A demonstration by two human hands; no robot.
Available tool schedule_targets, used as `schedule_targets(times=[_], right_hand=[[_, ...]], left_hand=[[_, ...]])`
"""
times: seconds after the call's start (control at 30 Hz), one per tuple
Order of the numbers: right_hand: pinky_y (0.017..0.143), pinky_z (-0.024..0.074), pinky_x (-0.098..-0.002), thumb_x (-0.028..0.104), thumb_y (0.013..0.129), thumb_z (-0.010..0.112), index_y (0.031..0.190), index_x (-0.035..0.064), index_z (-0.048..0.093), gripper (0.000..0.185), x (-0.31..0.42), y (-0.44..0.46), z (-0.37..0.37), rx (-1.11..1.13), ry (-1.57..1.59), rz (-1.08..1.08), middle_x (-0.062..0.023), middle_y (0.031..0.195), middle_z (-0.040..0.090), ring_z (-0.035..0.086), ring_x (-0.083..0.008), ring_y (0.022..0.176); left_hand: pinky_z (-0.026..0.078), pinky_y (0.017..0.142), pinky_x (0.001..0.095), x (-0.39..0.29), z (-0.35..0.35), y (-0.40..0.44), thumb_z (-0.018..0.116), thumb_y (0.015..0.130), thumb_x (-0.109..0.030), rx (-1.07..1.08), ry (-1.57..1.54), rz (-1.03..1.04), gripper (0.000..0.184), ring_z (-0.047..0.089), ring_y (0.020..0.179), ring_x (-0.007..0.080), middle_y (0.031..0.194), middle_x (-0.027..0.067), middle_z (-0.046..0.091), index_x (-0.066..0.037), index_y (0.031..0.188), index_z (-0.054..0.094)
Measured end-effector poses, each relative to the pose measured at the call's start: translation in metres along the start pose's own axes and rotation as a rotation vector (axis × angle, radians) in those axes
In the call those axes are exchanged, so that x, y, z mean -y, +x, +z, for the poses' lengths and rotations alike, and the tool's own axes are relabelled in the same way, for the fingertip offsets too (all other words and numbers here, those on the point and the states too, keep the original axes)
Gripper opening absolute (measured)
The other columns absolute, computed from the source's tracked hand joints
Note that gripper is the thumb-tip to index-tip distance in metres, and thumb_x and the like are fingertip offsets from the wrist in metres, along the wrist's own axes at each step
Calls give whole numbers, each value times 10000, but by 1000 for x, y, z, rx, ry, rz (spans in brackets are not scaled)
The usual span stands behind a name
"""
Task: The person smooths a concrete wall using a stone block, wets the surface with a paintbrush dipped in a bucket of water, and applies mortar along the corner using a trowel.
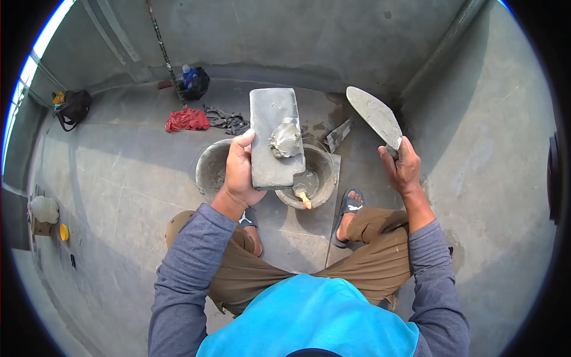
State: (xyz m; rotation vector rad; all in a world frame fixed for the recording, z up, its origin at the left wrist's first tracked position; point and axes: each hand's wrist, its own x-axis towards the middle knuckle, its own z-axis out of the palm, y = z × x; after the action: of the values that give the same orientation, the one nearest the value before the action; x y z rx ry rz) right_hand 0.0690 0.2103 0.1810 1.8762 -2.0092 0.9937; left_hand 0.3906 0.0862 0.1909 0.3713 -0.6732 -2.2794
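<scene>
My left hand (pixel 240 172) is closed on the left edge of a grey rectangular mortar board (pixel 272 110), thumb at its side, other fingers mostly hidden beneath. A lump of wet mortar (pixel 286 141) sits on the board, whose lower right corner is chipped. Off to the right, my right hand (pixel 404 169) grips a trowel (pixel 375 115), its long blade pointing up and left and smeared with grey mortar. Trowel and board are apart. Below the board stand two buckets: the left bucket (pixel 205 169) is partly covered, and the right bucket (pixel 329 178) has a brush (pixel 303 197) in it.
A flat metal-looking tool (pixel 338 135) lies behind the right bucket. Red cloth (pixel 187 119), dark cloth (pixel 228 121) and a black bag (pixel 197 84) lie near the back wall. A dark backpack (pixel 74 109) sits far left. Concrete walls rise behind and at right.
</scene>
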Motion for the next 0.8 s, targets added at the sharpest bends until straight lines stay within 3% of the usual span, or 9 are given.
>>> schedule_targets(times=[0.2, 0.4, 0.47, 0.57, 0.8], right_hand=[[650, 494, -373, 113, 682, 781, 1110, 113, 661, 445, 25, 23, 7, -19, -15, -305, -34, 866, 597, 585, -245, 780], [661, 487, -346, 133, 657, 794, 1147, 172, 684, 504, 28, 32, 11, -13, -124, -326, -9, 889, 605, 566, -224, 771], [665, 485, -347, 145, 656, 796, 1147, 174, 686, 504, 25, 34, 11, -18, -114, -334, -4, 887, 604, 564, -219, 772], [669, 481, -346, 170, 663, 795, 1143, 186, 692, 491, 29, 35, 9, -58, -100, -378, 7, 883, 599, 560, -206, 775], [666, 465, -330, 207, 700, 769, 1122, 253, 707, 430, 42, 34, 3, -114, -264, -454, 28, 879, 597, 559, -175, 789]], left_hand=[[487, 976, 507, -6, -12, -10, 384, 940, -444, -45, -11, -8, 664, 614, 1086, 382, 1283, 258, 550, -1, 1435, 378], [481, 989, 504, -14, -15, -9, 384, 938, -442, -52, -18, -40, 670, 589, 1135, 389, 1302, 252, 543, 6, 1437, 371], [476, 1003, 501, -17, -16, -8, 377, 943, -432, 147, -28, -131, 660, 588, 1151, 375, 1310, 228, 548, 11, 1431, 376], [486, 999, 488, -15, -14, -9, 368, 950, -418, -30, 10, -154, 642, 595, 1156, 345, 1313, 203, 554, 9, 1430, 380], [516, 968, 452, -8, -20, -9, 359, 964, -408, -80, 67, -174, 608, 610, 1142, 309, 1299, 184, 566, -4, 1416, 401]])
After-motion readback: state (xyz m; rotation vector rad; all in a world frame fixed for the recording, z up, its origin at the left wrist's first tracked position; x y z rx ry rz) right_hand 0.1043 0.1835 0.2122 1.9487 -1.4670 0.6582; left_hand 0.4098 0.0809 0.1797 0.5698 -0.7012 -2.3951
